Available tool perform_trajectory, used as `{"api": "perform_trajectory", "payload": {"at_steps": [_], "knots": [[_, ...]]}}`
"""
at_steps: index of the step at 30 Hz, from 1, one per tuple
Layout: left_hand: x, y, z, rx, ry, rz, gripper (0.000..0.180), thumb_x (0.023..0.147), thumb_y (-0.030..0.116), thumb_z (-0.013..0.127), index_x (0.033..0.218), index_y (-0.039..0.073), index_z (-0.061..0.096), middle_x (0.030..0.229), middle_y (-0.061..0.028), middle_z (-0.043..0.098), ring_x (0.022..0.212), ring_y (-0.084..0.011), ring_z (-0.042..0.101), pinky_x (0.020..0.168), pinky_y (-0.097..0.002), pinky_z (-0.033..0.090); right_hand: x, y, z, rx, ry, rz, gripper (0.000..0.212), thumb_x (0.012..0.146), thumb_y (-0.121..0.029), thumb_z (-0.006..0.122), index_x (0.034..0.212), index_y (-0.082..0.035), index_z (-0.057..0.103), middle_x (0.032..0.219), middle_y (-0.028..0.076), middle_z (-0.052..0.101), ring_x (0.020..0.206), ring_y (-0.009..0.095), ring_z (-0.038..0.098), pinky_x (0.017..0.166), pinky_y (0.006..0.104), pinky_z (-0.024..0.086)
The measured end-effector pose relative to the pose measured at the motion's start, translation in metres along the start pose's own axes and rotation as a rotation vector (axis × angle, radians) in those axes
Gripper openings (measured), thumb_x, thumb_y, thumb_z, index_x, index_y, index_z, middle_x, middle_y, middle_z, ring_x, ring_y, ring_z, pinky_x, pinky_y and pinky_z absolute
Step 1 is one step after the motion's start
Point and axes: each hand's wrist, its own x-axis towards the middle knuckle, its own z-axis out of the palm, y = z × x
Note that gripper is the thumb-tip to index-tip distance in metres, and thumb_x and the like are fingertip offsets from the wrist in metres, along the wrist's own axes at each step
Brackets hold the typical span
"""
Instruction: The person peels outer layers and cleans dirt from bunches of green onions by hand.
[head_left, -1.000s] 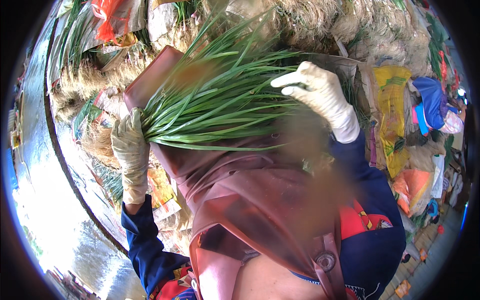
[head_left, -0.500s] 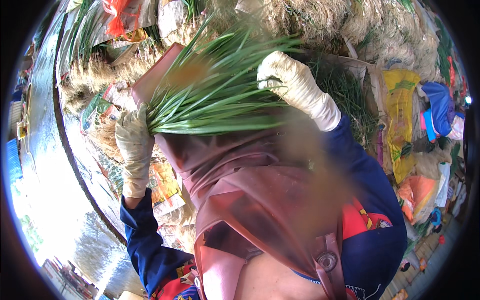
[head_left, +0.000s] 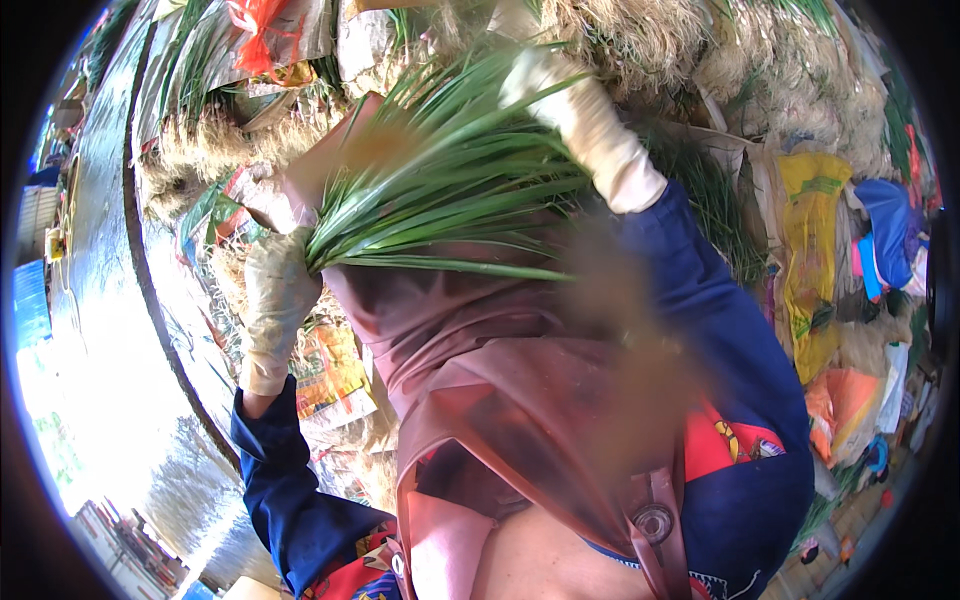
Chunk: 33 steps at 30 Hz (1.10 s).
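Observation:
My left hand (head_left: 275, 278), in a pale, soiled glove, is closed round the gathered end of a bunch of green onions (head_left: 450, 190). Their long, thin leaves fan out to the right above my lap. My right hand (head_left: 545, 85), gloved the same way, is at the far edge of the leaves, next to their upper tips. Motion blurs its fingers, so whether it pinches a leaf does not show. Beneath the leaves, a brownish-red apron (head_left: 440, 310) covers my lap.
Piles of rooted onion bundles (head_left: 640, 40) lie beyond my hands. Dark green leaves (head_left: 710, 200) are heaped right of my right forearm, beside a yellow sack (head_left: 810, 250). Wet, shiny ground (head_left: 110, 260) runs along the left. A brown blur (head_left: 630, 340) hides part of the view.
My right hand has moved up and away from me, from beside the leaf tips to the bunch's far edge. The left hand keeps its hold, and the leaves have spread slightly.

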Motion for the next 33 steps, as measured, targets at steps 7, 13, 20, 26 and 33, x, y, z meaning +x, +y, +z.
{"api": "perform_trajectory", "payload": {"at_steps": [7,13,20,26,33], "knots": [[0.001,-0.001,-0.009,-0.153,-0.042,-0.067,0.012,0.071,0.007,0.059,0.083,0.006,0.060,0.067,-0.0187,0.059,0.065,-0.0371,0.060,0.057,-0.0438,0.047,-0.011,-0.105,-0.017,-0.456,0.008,-0.217,0.024,0.090,-0.030,0.055,0.080,-0.009,0.060,0.079,0.002,0.063,0.064,0.006,0.055,0.055,0.0187,0.044],[0.001,-0.003,0.001,-0.149,0.010,-0.008,0.013,0.071,0.007,0.059,0.084,0.005,0.060,0.068,-0.0183,0.059,0.065,-0.0373,0.059,0.057,-0.0442,0.046,-0.025,-0.087,0.017,-1.151,-0.148,-0.060,0.011,0.078,-0.008,0.068,0.088,-0.006,0.068,0.086,0.005,0.068,0.079,0.012,0.064,0.071,0.0239,0.051],[-0.001,-0.002,0.004,-0.146,-0.008,-0.041,0.020,0.071,0.008,0.060,0.091,0.006,0.058,0.069,-0.0175,0.058,0.066,-0.0366,0.058,0.059,-0.0443,0.045,-0.026,-0.072,0.012,-1.346,-0.408,-0.203,0.022,0.070,-0.018,0.072,0.090,-0.012,0.068,0.087,0.003,0.067,0.077,0.017,0.064,0.067,0.0263,0.050],[-0.002,0.000,0.001,-0.187,0.029,-0.048,0.012,0.071,0.007,0.059,0.083,0.006,0.058,0.070,-0.0165,0.058,0.069,-0.0363,0.056,0.061,-0.0441,0.043,-0.031,-0.062,0.015,-1.441,-0.523,-0.208,0.030,0.072,-0.032,0.067,0.095,-0.013,0.066,0.090,0.002,0.066,0.083,0.021,0.063,0.071,0.0311,0.049],[0.003,0.001,0.003,-0.209,0.019,-0.056,0.015,0.071,0.006,0.059,0.085,0.006,0.058,0.070,-0.0166,0.058,0.069,-0.0362,0.057,0.061,-0.0435,0.045,-0.040,-0.034,0.014,-1.538,-0.515,-0.290,0.023,0.075,-0.028,0.065,0.094,-0.016,0.066,0.079,0.001,0.063,0.073,0.021,0.061,0.064,0.0305,0.049]]}}
